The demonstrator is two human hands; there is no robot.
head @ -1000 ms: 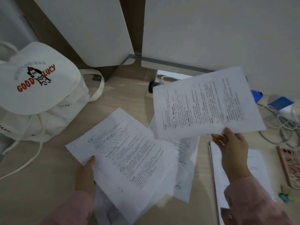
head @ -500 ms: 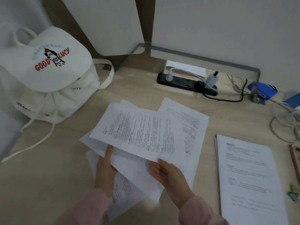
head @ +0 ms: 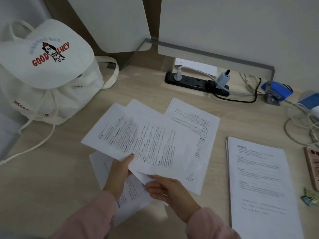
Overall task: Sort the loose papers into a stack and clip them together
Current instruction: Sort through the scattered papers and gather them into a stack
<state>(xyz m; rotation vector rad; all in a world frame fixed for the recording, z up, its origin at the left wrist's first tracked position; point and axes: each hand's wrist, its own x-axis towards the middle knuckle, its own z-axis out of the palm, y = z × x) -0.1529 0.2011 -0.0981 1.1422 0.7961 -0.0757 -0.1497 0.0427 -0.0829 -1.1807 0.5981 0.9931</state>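
Hands (head: 119, 176) @ papers (head: 155, 144), near edge

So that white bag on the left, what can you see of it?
The white bag is a fabric backpack, standing at the back left of the desk. Its rounded flap is down, printed GOOD LUCY in red around a cartoon figure. A strap loops out on its right and a cord trails across the desk. It sits apart from the loose papers.

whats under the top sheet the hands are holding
More printed sheets, fanned out: one shows past its right edge, another below by the wrists. The top sheet, held by the left hand and right hand, covers their middles, so their count is hidden.
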